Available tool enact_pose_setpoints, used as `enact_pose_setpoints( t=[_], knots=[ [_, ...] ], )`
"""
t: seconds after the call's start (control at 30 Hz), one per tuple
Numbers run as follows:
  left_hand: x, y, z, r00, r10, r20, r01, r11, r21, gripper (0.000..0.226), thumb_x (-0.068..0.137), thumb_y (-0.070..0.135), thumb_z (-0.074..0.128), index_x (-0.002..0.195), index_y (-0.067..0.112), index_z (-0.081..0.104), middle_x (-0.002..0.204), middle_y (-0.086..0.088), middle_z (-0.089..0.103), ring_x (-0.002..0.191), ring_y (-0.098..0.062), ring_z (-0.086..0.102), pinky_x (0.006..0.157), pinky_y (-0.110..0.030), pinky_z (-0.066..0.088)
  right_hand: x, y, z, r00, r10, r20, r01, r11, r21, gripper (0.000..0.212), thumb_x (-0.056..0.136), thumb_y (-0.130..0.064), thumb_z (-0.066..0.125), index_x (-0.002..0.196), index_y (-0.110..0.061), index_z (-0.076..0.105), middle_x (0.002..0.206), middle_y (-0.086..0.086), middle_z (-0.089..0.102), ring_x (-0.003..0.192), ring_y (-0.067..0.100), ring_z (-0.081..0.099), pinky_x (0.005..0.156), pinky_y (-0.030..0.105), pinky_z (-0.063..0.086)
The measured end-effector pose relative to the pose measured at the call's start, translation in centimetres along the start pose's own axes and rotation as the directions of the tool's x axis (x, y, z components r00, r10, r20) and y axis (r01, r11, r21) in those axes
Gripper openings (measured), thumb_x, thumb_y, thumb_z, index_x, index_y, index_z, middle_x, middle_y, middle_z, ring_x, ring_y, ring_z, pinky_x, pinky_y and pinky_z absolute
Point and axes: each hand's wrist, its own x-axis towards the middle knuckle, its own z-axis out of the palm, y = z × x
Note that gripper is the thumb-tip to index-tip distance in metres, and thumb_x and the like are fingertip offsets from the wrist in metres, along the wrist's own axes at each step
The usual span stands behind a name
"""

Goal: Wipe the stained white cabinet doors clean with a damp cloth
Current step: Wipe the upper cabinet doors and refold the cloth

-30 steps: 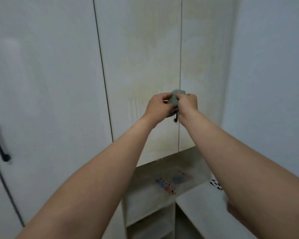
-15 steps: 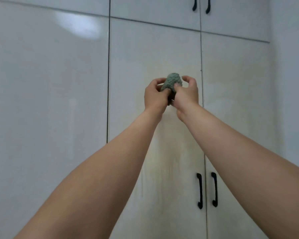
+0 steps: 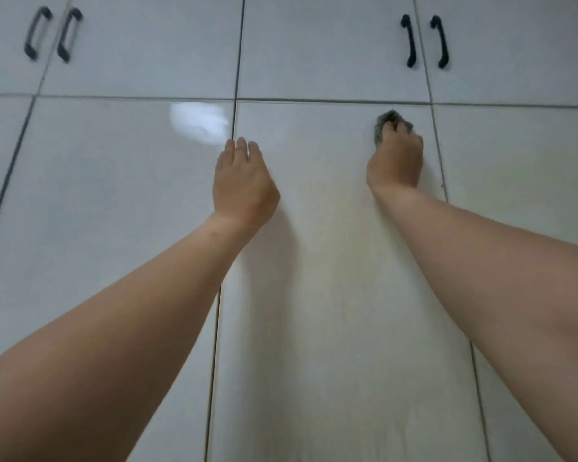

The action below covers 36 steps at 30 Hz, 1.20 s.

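Both hands have parted: the right hand now presses the cloth, fingers clenched around it, at the stained door's top right corner; the left hand rests flat, fingers released. Wiping begins; next, strokes downward.

Two pairs of dark pull handles up top: one pair at left, blurred; one pair at right. Bright light glare on glossy surface.

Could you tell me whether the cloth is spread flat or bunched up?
Bunched up: the cloth shows only as a small grey wad under the right hand.
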Motion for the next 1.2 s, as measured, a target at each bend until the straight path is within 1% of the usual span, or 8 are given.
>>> enact_pose_setpoints(
  t=[0.23, 0.5, 0.67, 0.77, 0.93, 1.03, 1.1, 1.2],
  knots=[
    [-0.3, -3.6, 2.6, 0.994, 0.102, 0.027, -0.103, 0.992, 0.068, 0.079, 0.078, 0.018, 0.008, 0.148, -0.015, 0.022, 0.157, -0.034, 0.020, 0.150, -0.043, 0.015, 0.124, -0.045, 0.012, 0.9, -8.6, 3.2, 0.966, -0.250, 0.069, 0.248, 0.968, 0.036, 0.054, 0.090, 0.000, 0.038, 0.143, -0.008, 0.045, 0.144, 0.011, 0.047, 0.123, 0.035, 0.040, 0.103, 0.034, 0.040],
    [0.8, -2.9, 3.3, 0.997, 0.066, -0.045, -0.062, 0.995, 0.081, 0.075, 0.085, 0.028, 0.013, 0.145, -0.012, 0.036, 0.152, -0.031, 0.037, 0.145, -0.040, 0.031, 0.122, -0.042, 0.019, -0.7, -17.1, 4.9, 0.725, -0.658, 0.202, 0.662, 0.747, 0.060, 0.039, 0.097, -0.011, 0.047, 0.135, -0.013, 0.053, 0.137, 0.010, 0.044, 0.122, 0.032, 0.038, 0.093, 0.036, 0.047],
    [0.0, -0.8, 1.3, 0.999, -0.044, -0.007, 0.044, 0.998, 0.043, 0.073, 0.082, 0.020, 0.023, 0.146, -0.012, 0.032, 0.156, -0.028, 0.031, 0.147, -0.038, 0.026, 0.121, -0.042, 0.024, 2.3, -7.1, 3.6, 0.959, -0.284, 0.007, 0.282, 0.948, -0.149, 0.043, 0.096, 0.006, 0.031, 0.136, 0.002, 0.046, 0.136, 0.024, 0.046, 0.128, 0.042, 0.037, 0.099, 0.044, 0.040],
    [0.0, -0.7, 1.5, 0.999, -0.054, -0.005, 0.054, 0.997, 0.055, 0.072, 0.083, 0.019, 0.028, 0.147, -0.012, 0.030, 0.157, -0.028, 0.028, 0.148, -0.038, 0.024, 0.121, -0.044, 0.022, 3.1, -5.5, 3.0, 0.994, -0.101, -0.050, 0.095, 0.990, -0.102, 0.040, 0.097, 0.006, 0.029, 0.134, 0.013, 0.044, 0.134, 0.031, 0.049, 0.125, 0.042, 0.043, 0.108, 0.045, 0.034],
    [-0.4, -0.6, 1.9, 0.998, -0.066, -0.017, 0.067, 0.996, 0.060, 0.079, 0.077, 0.022, 0.023, 0.148, -0.011, 0.028, 0.158, -0.027, 0.027, 0.149, -0.038, 0.021, 0.123, -0.045, 0.019, 0.2, -12.7, 4.2, 0.842, -0.519, 0.149, 0.509, 0.855, 0.103, 0.052, 0.093, 0.001, 0.038, 0.145, -0.004, 0.042, 0.152, 0.016, 0.039, 0.140, 0.032, 0.034, 0.111, 0.039, 0.032],
    [-0.3, -0.3, 2.1, 0.998, -0.060, -0.031, 0.062, 0.994, 0.086, 0.081, 0.076, 0.025, 0.022, 0.148, -0.011, 0.030, 0.157, -0.028, 0.029, 0.148, -0.039, 0.023, 0.122, -0.045, 0.020, 0.1, -9.3, 3.4, 0.788, -0.573, 0.225, 0.567, 0.818, 0.096, 0.058, 0.096, 0.001, 0.035, 0.153, -0.009, 0.031, 0.162, 0.012, 0.023, 0.150, 0.026, 0.019, 0.118, 0.037, 0.023],
    [-0.4, 0.1, 2.2, 0.996, -0.090, -0.017, 0.091, 0.993, 0.077, 0.076, 0.080, 0.023, 0.027, 0.147, -0.012, 0.029, 0.157, -0.028, 0.028, 0.148, -0.040, 0.022, 0.122, -0.046, 0.020, 1.2, -4.2, 2.3, 0.881, -0.455, 0.130, 0.459, 0.888, 0.000, 0.055, 0.097, 0.001, 0.033, 0.152, -0.005, 0.031, 0.161, 0.016, 0.024, 0.149, 0.030, 0.021, 0.121, 0.038, 0.020],
    [-0.5, 0.4, 2.3, 0.994, -0.111, -0.015, 0.111, 0.992, 0.059, 0.071, 0.085, 0.019, 0.036, 0.149, -0.012, 0.027, 0.159, -0.027, 0.024, 0.149, -0.039, 0.019, 0.122, -0.046, 0.017, 3.2, 3.8, 0.7, 1.000, -0.010, -0.015, 0.009, 0.998, -0.059, 0.055, 0.096, 0.004, 0.035, 0.151, 0.002, 0.028, 0.158, 0.023, 0.025, 0.147, 0.036, 0.022, 0.121, 0.044, 0.020]
  ],
)
